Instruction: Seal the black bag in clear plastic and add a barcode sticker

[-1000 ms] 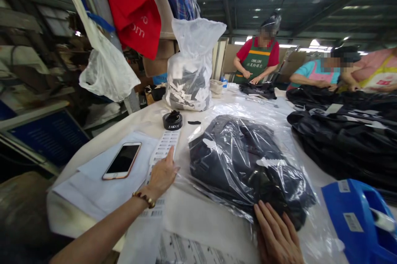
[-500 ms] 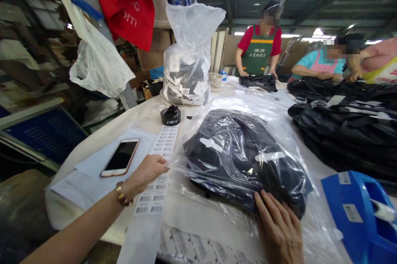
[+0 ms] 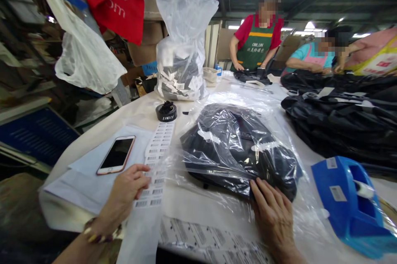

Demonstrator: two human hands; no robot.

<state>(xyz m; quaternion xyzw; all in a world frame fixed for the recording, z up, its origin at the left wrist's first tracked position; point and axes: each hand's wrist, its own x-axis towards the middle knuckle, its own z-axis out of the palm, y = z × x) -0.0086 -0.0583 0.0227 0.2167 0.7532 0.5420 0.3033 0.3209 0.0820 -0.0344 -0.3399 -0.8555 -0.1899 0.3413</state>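
Note:
My left hand (image 3: 126, 187) rests on a long strip of barcode stickers (image 3: 156, 160), its fingers curled and pinching at the strip's left edge. My right hand (image 3: 273, 216) lies flat with fingers stretched on the near edge of a dark garment sealed in a clear plastic bag (image 3: 235, 148). The bagged garment lies in the middle of the white table (image 3: 136, 113). A second sheet of barcode labels (image 3: 201, 237) lies at the near edge between my hands.
A phone (image 3: 116, 154) lies on white paper at left. A black tape roll (image 3: 166, 111) and a tall bag of tags (image 3: 181, 49) stand behind. A blue tape dispenser (image 3: 349, 204) sits at right, black garments (image 3: 341, 119) beyond. Three people work at the far side.
My left hand has slid back down the sticker strip toward me and its fingers have curled. My right hand stays on the bagged garment. The view has shifted slightly.

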